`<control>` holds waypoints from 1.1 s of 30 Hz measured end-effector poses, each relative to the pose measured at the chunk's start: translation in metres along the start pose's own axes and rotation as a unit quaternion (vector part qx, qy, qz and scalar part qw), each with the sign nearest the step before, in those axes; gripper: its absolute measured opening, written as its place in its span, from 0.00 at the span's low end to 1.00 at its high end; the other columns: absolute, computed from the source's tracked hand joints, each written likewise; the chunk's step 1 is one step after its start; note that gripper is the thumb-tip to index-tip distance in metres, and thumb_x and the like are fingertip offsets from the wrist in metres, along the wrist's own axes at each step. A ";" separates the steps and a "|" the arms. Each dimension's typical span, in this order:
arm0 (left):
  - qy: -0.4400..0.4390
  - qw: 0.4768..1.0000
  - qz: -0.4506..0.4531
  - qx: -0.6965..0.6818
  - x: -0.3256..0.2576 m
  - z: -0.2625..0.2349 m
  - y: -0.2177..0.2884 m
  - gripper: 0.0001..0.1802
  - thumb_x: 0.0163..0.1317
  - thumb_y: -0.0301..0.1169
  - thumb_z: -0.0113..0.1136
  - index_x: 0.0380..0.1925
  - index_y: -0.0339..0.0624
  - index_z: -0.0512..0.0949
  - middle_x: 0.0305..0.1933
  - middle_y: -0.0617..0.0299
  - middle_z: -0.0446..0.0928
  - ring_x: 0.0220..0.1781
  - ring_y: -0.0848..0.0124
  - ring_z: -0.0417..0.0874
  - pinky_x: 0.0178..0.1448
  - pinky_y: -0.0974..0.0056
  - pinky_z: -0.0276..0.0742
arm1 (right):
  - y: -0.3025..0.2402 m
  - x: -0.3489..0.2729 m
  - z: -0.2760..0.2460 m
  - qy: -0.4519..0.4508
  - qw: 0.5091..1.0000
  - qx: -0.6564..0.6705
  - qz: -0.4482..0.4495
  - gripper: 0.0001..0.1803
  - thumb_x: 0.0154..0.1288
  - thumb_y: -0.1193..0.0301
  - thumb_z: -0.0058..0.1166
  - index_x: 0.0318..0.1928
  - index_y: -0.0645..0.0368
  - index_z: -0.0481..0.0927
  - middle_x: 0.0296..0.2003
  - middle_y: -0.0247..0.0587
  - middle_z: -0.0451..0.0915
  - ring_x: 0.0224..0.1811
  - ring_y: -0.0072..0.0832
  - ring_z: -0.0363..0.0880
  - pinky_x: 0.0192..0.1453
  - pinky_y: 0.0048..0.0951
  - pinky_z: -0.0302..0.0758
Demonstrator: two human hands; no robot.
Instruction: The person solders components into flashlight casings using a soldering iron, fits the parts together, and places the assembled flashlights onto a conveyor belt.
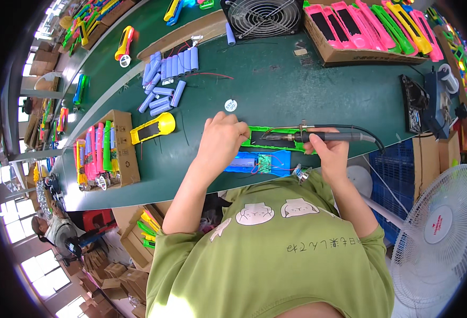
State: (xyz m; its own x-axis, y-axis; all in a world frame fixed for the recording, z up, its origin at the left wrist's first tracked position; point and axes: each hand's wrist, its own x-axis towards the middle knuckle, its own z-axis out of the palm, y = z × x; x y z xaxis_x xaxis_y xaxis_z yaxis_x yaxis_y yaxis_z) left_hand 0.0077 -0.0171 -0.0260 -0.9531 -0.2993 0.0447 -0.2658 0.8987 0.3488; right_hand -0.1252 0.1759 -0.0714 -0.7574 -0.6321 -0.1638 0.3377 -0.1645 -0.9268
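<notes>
My right hand (pixel 330 155) grips a soldering iron (pixel 350 137) by its dark handle, with the metal tip pointing left over a green plastic casing (pixel 259 128). At the casing's left end, my left hand (pixel 221 139) is closed with fingers curled and pinching that end. Nearer to me lies a blue plastic casing (pixel 282 165). Inside it are a purple cylindrical battery (pixel 242 162), a green circuit board (pixel 265 164) and thin wires. A small shiny lamp reflector (pixel 300 173) sits at its right end. Beyond my hands lies a round white disc (pixel 230 105).
Purple batteries (pixel 179 63) cluster at the far left, near a yellow casing (pixel 153 128) and a box of filled casings (pixel 125 153). A black fan (pixel 265 18) and a box of coloured casings (pixel 368 55) stand at the back. A white fan (pixel 437 225) stands right.
</notes>
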 end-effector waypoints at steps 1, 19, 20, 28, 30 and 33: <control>0.001 1.000 -0.001 -0.001 0.000 0.001 0.001 0.01 0.45 0.26 0.58 0.21 0.44 0.77 0.23 0.62 0.70 0.35 0.63 0.70 0.38 0.60 0.64 | 0.001 0.000 0.001 -0.001 1.000 -0.001 0.001 0.07 0.57 0.80 0.53 0.37 0.69 0.75 0.31 0.43 0.78 0.27 0.23 0.78 0.29 0.22 0.76; -0.042 0.996 0.008 0.083 0.007 0.014 0.004 0.02 0.43 0.25 0.58 0.17 0.44 0.78 0.24 0.61 0.70 0.35 0.63 0.72 0.36 0.60 0.66 | 0.007 0.004 0.010 -0.042 0.996 -0.080 0.011 0.08 0.57 0.78 0.55 0.37 0.68 0.76 0.27 0.40 0.79 0.27 0.21 0.80 0.26 0.17 0.73; -0.043 0.995 0.008 0.085 0.007 0.014 0.004 0.02 0.43 0.25 0.58 0.17 0.44 0.78 0.24 0.60 0.70 0.35 0.63 0.72 0.36 0.60 0.66 | 0.007 0.003 0.011 -0.038 0.996 -0.084 0.013 0.08 0.57 0.78 0.55 0.37 0.67 0.76 0.28 0.40 0.79 0.27 0.22 0.79 0.27 0.18 0.72; -0.059 0.992 0.001 0.112 0.008 0.014 0.007 0.02 0.43 0.25 0.58 0.18 0.44 0.79 0.24 0.60 0.71 0.36 0.63 0.73 0.38 0.60 0.66 | 0.007 0.000 0.009 -0.042 0.993 -0.106 0.010 0.08 0.57 0.77 0.54 0.38 0.67 0.76 0.30 0.42 0.79 0.26 0.23 0.79 0.27 0.19 0.72; -0.055 0.994 -0.001 0.098 0.008 0.014 0.007 0.02 0.42 0.26 0.58 0.18 0.44 0.80 0.24 0.60 0.72 0.36 0.63 0.73 0.38 0.60 0.66 | 0.009 0.000 0.004 -0.051 0.997 -0.052 -0.003 0.09 0.58 0.77 0.55 0.38 0.68 0.75 0.32 0.42 0.79 0.29 0.24 0.80 0.28 0.19 0.74; -0.055 0.993 -0.001 0.101 0.008 0.014 0.007 0.02 0.42 0.26 0.59 0.17 0.44 0.80 0.24 0.61 0.72 0.36 0.63 0.73 0.38 0.60 0.66 | 0.007 -0.005 0.001 -0.031 0.998 -0.035 -0.042 0.10 0.58 0.78 0.55 0.40 0.68 0.75 0.33 0.42 0.79 0.30 0.25 0.80 0.29 0.20 0.75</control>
State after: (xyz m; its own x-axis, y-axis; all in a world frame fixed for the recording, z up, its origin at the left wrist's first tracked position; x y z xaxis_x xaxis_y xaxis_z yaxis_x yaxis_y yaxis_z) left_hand -0.0035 -0.0087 -0.0360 -0.9594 -0.2751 -0.0624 -0.2816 0.9471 0.1542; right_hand -0.1184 0.1774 -0.0768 -0.7449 -0.6639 -0.0652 0.2323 -0.1665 -0.9583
